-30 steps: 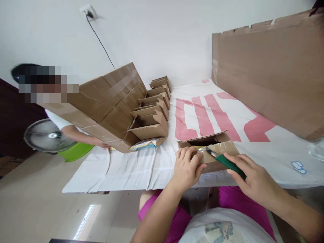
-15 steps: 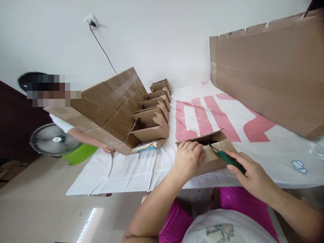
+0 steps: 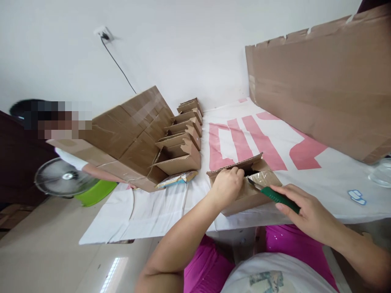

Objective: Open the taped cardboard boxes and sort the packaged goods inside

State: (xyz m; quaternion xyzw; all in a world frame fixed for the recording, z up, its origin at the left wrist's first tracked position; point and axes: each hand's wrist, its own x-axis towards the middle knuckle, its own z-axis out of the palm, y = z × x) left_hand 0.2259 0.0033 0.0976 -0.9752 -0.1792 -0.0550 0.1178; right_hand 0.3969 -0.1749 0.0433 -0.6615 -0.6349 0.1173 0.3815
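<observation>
A small taped cardboard box lies at the near edge of the table. My left hand grips its left end, fingers curled over the top edge into the opening. My right hand is closed round a green utility knife. The blade tip rests on the box's taped top, close to my left fingers.
A row of several small opened boxes stands beside a large open carton. A flat packet lies before them. Big cardboard sheet leans at right. Another person's hand touches the white printed table cover. Fan at left.
My left hand has slid from the front of the box up over its top edge. The knife stays on the tape. The view has shifted a little.
</observation>
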